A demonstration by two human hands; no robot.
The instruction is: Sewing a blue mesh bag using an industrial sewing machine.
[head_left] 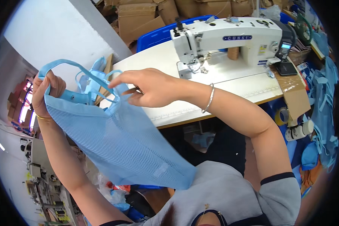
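left hand in a closed grip on the blue mesh bag at its top corner; right hand pinches the rim beside a handle (handles look sewn on); bag hangs below both grips, off the table; sewing machine idle beyond.

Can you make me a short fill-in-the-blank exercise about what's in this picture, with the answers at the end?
1. Both hands hold up a mesh bag whose colour is light ____.
2. The left hand grips the bag's top edge by its ____.
3. On the white table stands a white ____ machine.
4. The wrist behind the right hand wears a silver ____.

Missing words: blue; handle; sewing; bangle
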